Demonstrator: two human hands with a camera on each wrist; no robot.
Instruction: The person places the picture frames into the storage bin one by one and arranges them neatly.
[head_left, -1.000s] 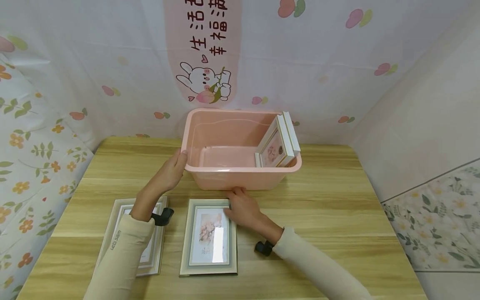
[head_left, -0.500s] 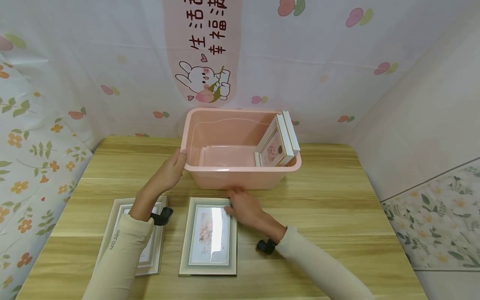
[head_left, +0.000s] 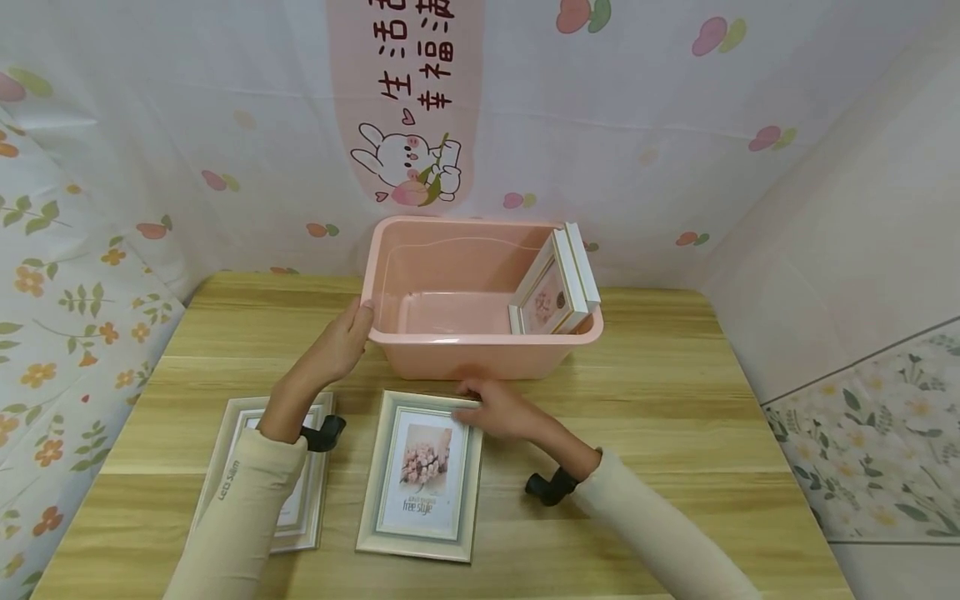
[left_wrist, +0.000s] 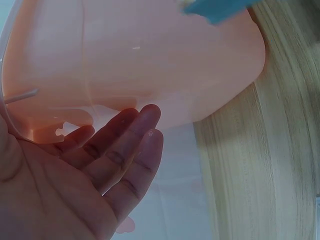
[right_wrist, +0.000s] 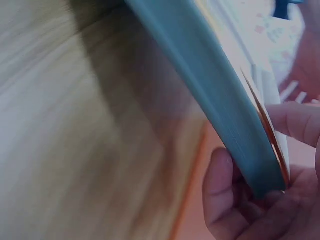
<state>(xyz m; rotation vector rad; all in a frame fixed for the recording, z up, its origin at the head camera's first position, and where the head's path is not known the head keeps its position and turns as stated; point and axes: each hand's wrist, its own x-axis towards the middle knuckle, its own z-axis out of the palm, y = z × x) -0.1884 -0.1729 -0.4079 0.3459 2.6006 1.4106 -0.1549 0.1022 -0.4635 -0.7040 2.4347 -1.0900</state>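
Observation:
My right hand (head_left: 506, 410) holds a cream picture frame (head_left: 392, 475) by its top right corner. In the right wrist view, curled fingers (right_wrist: 220, 185) are under the frame's edge (right_wrist: 215, 95) and the thumb is on its face; the frame tilts above the table. Its flower print faces up in the head view. With my left hand (head_left: 341, 346) I hold the left rim of a pink plastic bin (head_left: 480, 358), the fingers (left_wrist: 135, 175) lying along its outside. Several white picture frames (head_left: 558, 283) lean inside at the bin's right end.
A second cream frame (head_left: 236, 421) lies on the wooden table (head_left: 660, 433), partly covered by my left sleeve (head_left: 243, 508). Behind the bin hangs a patterned wall cloth (head_left: 270, 133). Black wrist cameras sit under both wrists.
My right hand has shifted slightly right and raised the top of the cream frame, turning it a little. The glare on its glass is gone. My left hand and the bin stay put.

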